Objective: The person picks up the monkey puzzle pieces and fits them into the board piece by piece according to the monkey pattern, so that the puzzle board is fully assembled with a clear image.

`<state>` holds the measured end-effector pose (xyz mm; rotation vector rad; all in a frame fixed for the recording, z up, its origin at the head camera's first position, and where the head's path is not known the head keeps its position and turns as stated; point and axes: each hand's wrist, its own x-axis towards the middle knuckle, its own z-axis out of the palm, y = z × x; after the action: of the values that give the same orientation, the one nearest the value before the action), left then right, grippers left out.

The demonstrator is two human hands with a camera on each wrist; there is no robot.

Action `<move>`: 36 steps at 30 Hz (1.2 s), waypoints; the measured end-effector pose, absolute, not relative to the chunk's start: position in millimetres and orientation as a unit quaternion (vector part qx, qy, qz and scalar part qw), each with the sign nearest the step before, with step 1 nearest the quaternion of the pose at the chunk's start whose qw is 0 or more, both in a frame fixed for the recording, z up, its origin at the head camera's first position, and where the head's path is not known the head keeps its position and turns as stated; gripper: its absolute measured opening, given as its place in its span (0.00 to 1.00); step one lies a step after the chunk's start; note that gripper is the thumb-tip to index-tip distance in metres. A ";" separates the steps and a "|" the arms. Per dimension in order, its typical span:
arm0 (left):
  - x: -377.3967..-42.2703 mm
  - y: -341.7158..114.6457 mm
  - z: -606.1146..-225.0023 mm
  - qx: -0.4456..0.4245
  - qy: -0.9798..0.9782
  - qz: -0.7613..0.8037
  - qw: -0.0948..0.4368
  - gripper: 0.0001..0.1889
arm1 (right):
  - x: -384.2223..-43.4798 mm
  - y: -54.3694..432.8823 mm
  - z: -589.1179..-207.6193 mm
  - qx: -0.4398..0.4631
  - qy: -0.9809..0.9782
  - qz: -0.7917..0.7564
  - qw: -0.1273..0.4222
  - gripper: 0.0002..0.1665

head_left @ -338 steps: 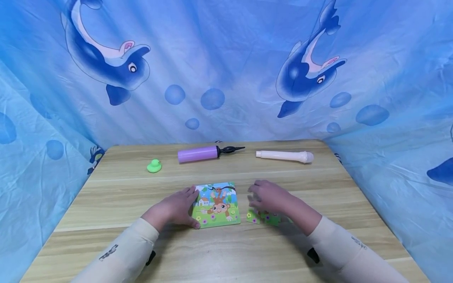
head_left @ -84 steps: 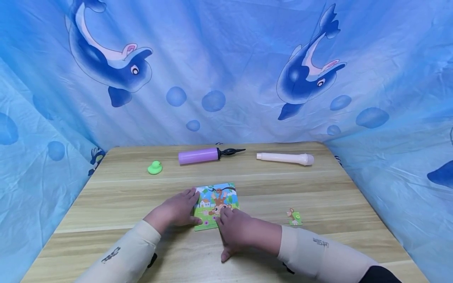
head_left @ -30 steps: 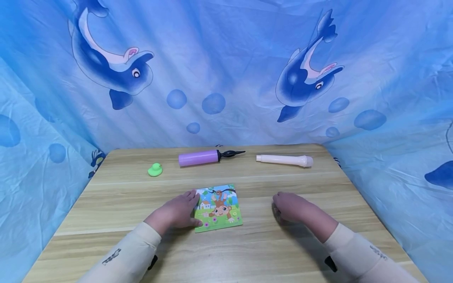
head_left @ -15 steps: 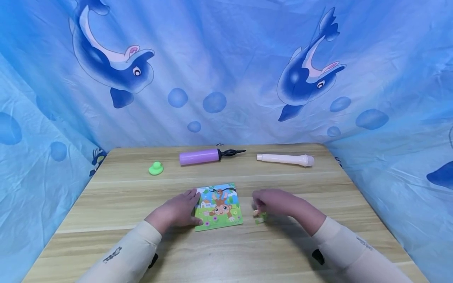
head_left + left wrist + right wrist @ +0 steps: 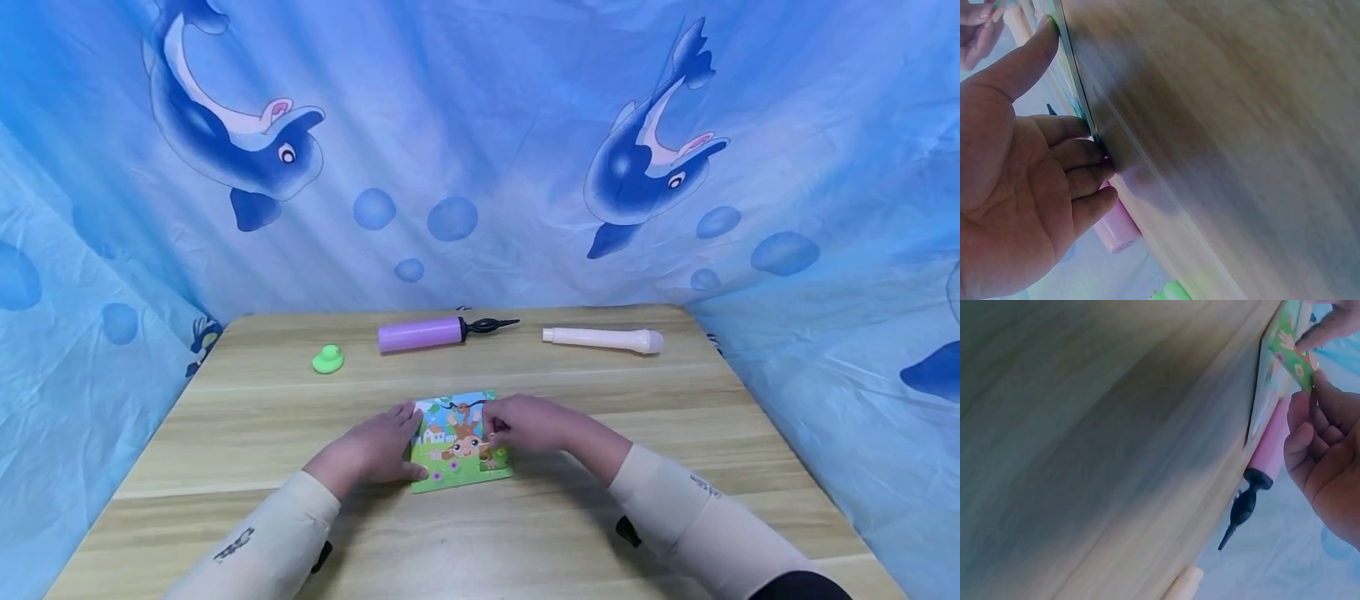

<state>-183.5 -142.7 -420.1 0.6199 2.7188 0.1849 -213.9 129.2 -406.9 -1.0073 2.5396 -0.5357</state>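
A flat picture puzzle (image 5: 453, 467) of a monkey hanging from a branch lies on the wooden table in the head view. Resting at its left edge is my left hand (image 5: 377, 447), the thumb touching the near corner and the fingertips along the side; the left wrist view shows these fingers (image 5: 1088, 178) loosely extended. My right hand (image 5: 534, 423) is over the puzzle's right part and pinches a small green puzzle piece (image 5: 1302, 370) between thumb and fingers. That piece is tilted just above the lower right corner, and part of it is hidden by the fingers.
Along the back of the table (image 5: 480, 533) lie a purple balloon pump (image 5: 422, 335) with a black nozzle and a pale pink toy microphone (image 5: 602, 339). A green toy duck (image 5: 327, 359) sits at the back left. Blue dolphin-print curtains (image 5: 487, 158) enclose the table.
My right hand has picked up the puzzle piece from the table on the right and carried it left over the puzzle. The left hand has stayed at the puzzle's left edge.
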 end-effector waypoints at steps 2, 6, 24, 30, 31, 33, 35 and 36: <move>-182.6 -143.3 -420.8 0.218 0.958 0.065 0.174 0.50 | -214.4 124.6 -410.9 -0.357 0.900 -0.178 0.176 0.07; -182.6 -144.0 -421.9 0.225 0.957 0.062 0.170 0.50 | -215.3 118.1 -415.5 -0.349 0.910 -0.150 0.164 0.07; -181.6 -143.2 -419.7 0.226 0.957 0.057 0.170 0.51 | -204.5 98.0 -435.2 -0.286 0.949 -0.065 0.113 0.08; -181.5 -143.8 -419.8 0.227 0.958 0.057 0.166 0.51 | -193.6 94.6 -432.6 -0.320 0.945 -0.036 0.060 0.08; -181.6 -143.9 -420.0 0.227 0.958 0.057 0.166 0.51 | -191.7 94.6 -432.8 -0.329 0.942 -0.029 0.054 0.08; -181.3 -143.8 -419.9 0.229 0.957 0.058 0.166 0.51 | -188.3 94.8 -432.5 -0.341 0.939 -0.019 0.050 0.08; -181.3 -143.9 -420.4 0.230 0.957 0.058 0.166 0.51 | -186.7 95.1 -432.8 -0.340 0.939 -0.016 0.055 0.08; -181.4 -144.0 -420.7 0.229 0.957 0.059 0.166 0.51 | -186.9 95.3 -432.9 -0.336 0.940 -0.017 0.061 0.08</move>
<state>-181.4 -144.0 -420.7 0.6530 2.7259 0.1682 -186.9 95.3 -432.9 -1.0154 2.8434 -0.0525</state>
